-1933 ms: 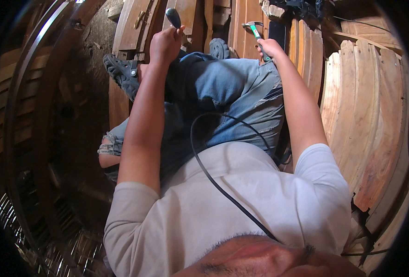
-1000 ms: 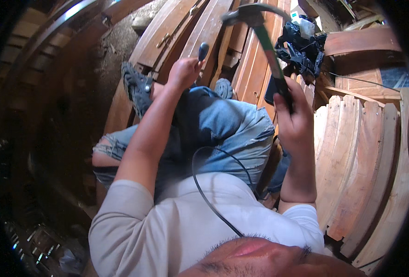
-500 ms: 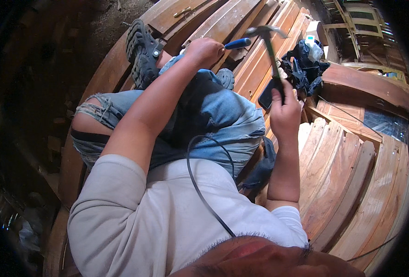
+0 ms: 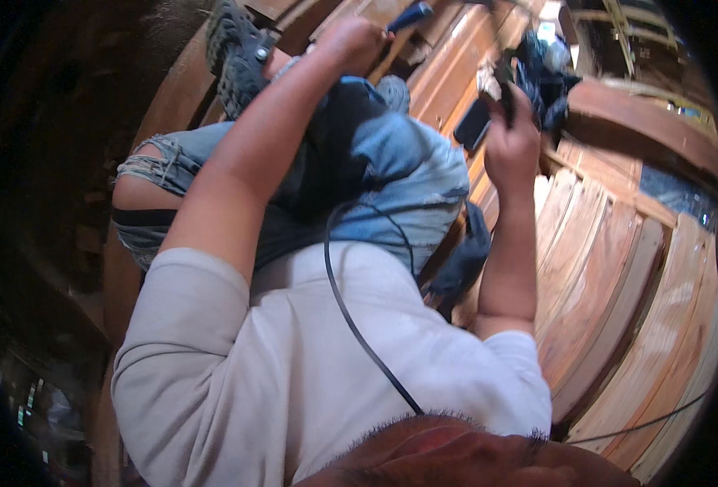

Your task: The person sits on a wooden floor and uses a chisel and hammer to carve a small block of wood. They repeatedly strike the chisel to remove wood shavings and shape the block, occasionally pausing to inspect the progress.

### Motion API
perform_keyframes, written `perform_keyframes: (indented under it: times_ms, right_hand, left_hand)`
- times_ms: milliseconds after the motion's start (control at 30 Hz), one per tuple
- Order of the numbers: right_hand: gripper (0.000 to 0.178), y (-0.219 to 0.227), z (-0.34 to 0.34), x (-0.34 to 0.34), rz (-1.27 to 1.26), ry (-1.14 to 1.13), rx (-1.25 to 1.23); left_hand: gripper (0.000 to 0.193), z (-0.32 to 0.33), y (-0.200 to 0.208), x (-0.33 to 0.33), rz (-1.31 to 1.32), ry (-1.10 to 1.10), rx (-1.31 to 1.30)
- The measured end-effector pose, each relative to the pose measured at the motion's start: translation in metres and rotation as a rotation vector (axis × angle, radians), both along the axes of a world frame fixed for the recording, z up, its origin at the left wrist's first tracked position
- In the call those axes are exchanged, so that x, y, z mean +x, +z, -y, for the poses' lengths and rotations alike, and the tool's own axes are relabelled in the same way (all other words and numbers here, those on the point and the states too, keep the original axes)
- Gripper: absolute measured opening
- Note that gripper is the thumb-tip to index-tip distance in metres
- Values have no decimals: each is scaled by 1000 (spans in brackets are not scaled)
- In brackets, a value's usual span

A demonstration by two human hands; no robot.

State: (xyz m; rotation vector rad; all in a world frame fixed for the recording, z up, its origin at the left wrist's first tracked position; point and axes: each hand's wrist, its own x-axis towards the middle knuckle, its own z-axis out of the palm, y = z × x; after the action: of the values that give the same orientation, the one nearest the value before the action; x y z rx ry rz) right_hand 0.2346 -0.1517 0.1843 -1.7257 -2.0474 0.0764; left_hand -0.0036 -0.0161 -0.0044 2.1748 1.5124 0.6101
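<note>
My left hand [image 4: 351, 45] is closed round a blue-handled chisel [image 4: 410, 16] beyond my left knee. The handle points to the upper right; its blade is hidden behind the hand. Out to the right, my right hand [image 4: 511, 138] grips a claw hammer [image 4: 506, 85] by its dark handle. The hammer's head is blurred at the top edge of the view, apart from the chisel. Wooden boards [image 4: 448, 77] with shaped edges lie beneath and between the two hands. Just left of my right hand lies a dark phone [image 4: 472, 126].
A black plastic bag [image 4: 529, 69] with pale items stands beyond my right hand. Planks [image 4: 594, 268] are stacked at the right, with a curved wooden piece [image 4: 635, 126] behind them. My legs in torn jeans [image 4: 408, 170] fold in front of me. A black cable [image 4: 359, 341] crosses my shirt.
The view has shifted, so most things sit higher in the picture. The hammer head has risen to the top edge and blurred. Both hands keep their grips.
</note>
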Motion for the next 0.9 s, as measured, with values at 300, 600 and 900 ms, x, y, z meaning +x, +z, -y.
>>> perform_keyframes:
  times_ms: [300,600,900]
  right_hand:
    - [25,-9,-14,-24,-372,-33,-89]
    - [51,-24,-97,-78,-397,17,-115]
    - [46,-22,-109,-82,-293,107,-187]
  left_hand:
    - [48,-35,-20,-14,-95,-58,26]
    - [34,-33,-13,-24,-236,-139,40]
    - [19,-28,7,10,916,-281,-91]
